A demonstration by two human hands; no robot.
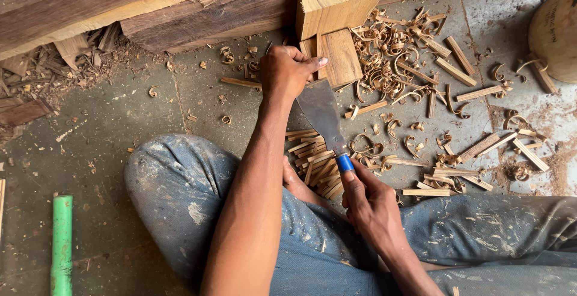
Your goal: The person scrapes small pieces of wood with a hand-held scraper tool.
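Head view — scraper (322, 115) tip behind left hand (287, 70)

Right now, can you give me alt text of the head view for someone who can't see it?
A seated person's left hand steadies a small wood block on the floor while the right hand holds a blue-handled scraper, blade toward the block. Wood strips and curled shavings lie around; a green handle lies at left.

The single head-worn camera looks steeply down, at close range, onto the lap, both forearms and the floor (120, 122) ahead.
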